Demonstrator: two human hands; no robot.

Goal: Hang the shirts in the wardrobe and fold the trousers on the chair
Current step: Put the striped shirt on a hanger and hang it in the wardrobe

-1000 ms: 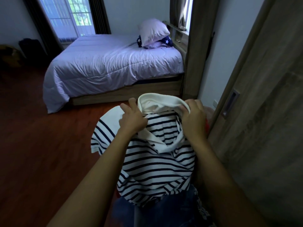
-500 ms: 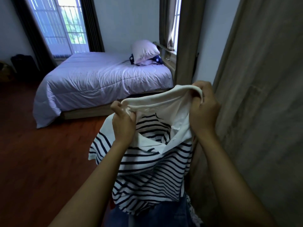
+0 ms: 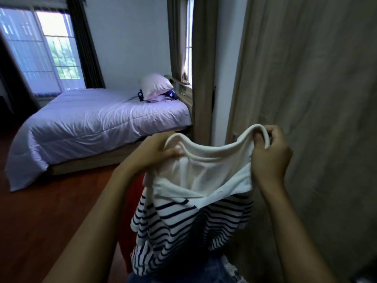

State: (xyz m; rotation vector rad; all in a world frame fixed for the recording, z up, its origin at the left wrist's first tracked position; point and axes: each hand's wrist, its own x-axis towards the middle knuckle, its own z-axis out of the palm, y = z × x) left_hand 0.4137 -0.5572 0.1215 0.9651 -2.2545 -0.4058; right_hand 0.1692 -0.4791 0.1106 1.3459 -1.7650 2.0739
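Hands raised, left hand (image 3: 157,152) and right hand (image 3: 269,158) — both gripping striped shirt (image 3: 191,217) collar, stretched apart.

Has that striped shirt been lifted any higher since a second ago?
Yes. The striped shirt has gone up: its white collar now overlaps the bed frame's bottom edge, where earlier it hung below it.

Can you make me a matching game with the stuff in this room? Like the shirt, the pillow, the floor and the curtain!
Things:
1. shirt
2. pillow
3. floor
4. dark curtain

Places or colours:
A. beside the big window
B. reddish-brown wood
C. on the bed
D. held up by both hands, white with dark stripes

Pairs: 1-D, 2-C, 3-B, 4-A
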